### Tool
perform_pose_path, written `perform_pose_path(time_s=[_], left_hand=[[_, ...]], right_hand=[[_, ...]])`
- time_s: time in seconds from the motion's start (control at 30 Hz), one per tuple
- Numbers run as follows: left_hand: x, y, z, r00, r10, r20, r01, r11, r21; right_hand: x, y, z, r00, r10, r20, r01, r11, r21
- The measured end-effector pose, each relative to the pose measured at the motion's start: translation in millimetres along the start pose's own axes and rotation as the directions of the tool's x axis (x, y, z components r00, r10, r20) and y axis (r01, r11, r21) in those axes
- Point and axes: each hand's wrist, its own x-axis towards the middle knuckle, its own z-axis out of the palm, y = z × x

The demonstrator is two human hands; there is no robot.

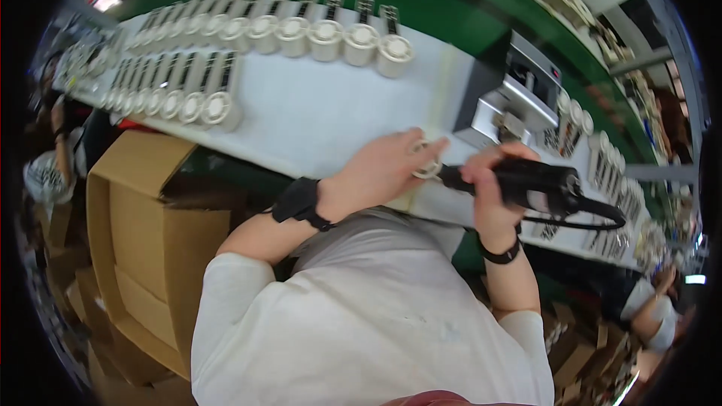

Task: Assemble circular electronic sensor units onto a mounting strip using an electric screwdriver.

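My right hand (490, 194) is wrapped round a black powered screwdriver (543, 184), held nearly level with its tip pointing left and a black cord looping from its rear. The fingers of my left hand (380, 167) hold a small white round part (429, 170) at the screwdriver's tip. Most of that part is hidden by the fingers, and whether the tip touches it I cannot tell. Just beyond both hands sits a grey metal fixture (519, 98) with a smaller metal block at its front.
Across the back left of the white worktop (301, 105) stand rows of white cylindrical units (326, 39) with dark strips. More such units (605, 162) line the right side. An open cardboard box (135, 233) is at my left, below the table edge. Other people work at both far sides.
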Motion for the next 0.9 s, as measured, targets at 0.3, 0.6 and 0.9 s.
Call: perform_pose_path(time_s=[0.3, 0.6, 0.9], left_hand=[[-63.7, -34.5, -61.1, 0.988, 0.074, -0.136, -0.051, 0.984, 0.171], [-97.5, -86.3, -95.0, 0.753, -0.038, -0.657, 0.543, 0.6, 0.588], [-93.3, -100.4, -96.6, 0.779, -0.085, -0.621, 0.583, 0.462, 0.668]], right_hand=[[-3.4, -30.4, -30.5, 0.987, -0.01, -0.162, 0.062, 0.946, 0.318], [-10.7, -18.4, -27.4, 0.964, 0.183, -0.194, -0.108, 0.933, 0.345], [-35.5, -19.0, -47.5, 0.911, 0.32, -0.26, -0.191, 0.886, 0.423]])
